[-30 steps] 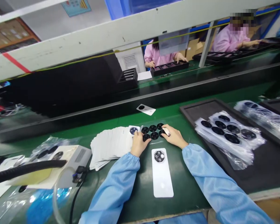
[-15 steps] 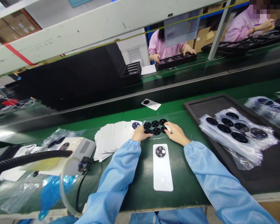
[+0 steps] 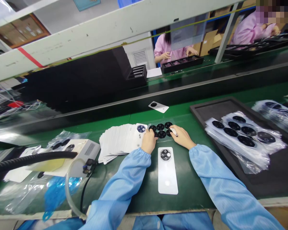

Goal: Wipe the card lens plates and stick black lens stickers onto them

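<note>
A clear sheet of black round lens pieces (image 3: 160,129) lies on the green belt between my hands. My left hand (image 3: 148,142) presses at the sheet's left side, covering part of it. My right hand (image 3: 182,137) pinches a small white tab (image 3: 173,131) at the sheet's right side. Left of the sheet is a fanned stack of white cards (image 3: 120,143), and its top card carries a blue-and-black camera ring (image 3: 141,128). Below my hands lies a white phone-back card (image 3: 167,175) with a black camera ring (image 3: 165,155).
A black tray (image 3: 227,107) at right holds bagged sheets of black lens pieces (image 3: 240,135). A grey machine (image 3: 86,152) with a black hose (image 3: 31,158) stands at left. Another white card (image 3: 158,107) lies farther along the belt. Co-workers in pink (image 3: 169,48) sit beyond.
The whole view has shifted slightly as my head moved. My left hand has slid a little right against the sheet, and my right hand stays on the white tab.
</note>
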A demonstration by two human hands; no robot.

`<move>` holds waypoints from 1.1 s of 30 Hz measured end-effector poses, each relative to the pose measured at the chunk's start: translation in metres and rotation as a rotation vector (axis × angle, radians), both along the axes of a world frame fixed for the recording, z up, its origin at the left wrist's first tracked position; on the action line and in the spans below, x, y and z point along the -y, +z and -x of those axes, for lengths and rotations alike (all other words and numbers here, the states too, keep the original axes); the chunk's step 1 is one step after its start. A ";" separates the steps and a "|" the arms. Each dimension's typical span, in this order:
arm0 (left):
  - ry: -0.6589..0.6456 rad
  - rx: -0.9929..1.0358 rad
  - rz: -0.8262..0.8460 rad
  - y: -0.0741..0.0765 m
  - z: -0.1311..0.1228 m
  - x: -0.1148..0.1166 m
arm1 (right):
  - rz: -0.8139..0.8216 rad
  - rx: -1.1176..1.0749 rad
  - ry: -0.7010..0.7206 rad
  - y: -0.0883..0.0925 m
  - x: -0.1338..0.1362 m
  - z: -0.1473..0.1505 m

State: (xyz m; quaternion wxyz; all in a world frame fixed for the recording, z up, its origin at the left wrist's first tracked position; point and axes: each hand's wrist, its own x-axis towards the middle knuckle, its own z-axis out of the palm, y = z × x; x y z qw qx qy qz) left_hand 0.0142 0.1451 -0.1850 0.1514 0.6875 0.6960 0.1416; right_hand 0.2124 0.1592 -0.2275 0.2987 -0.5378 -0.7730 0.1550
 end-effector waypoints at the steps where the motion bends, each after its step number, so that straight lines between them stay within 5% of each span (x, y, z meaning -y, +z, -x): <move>1: 0.007 0.050 -0.016 -0.002 0.000 0.003 | -0.001 -0.001 0.000 0.000 0.000 0.000; 8: 0.037 0.602 -0.058 -0.009 0.025 0.009 | 0.005 -0.007 -0.004 0.001 0.001 -0.001; 13: -0.071 1.131 0.086 -0.001 0.047 0.021 | 0.006 -0.017 -0.005 0.000 0.000 -0.001; 18: -0.119 1.402 0.209 -0.001 0.053 0.032 | -0.016 -0.050 -0.004 0.005 0.001 -0.001; 25: -0.157 1.417 0.202 -0.003 0.057 0.037 | -0.006 -0.075 -0.027 0.018 0.039 0.000; 33: -0.309 0.985 0.034 -0.001 0.045 0.051 | 0.132 0.081 0.137 0.021 0.085 0.000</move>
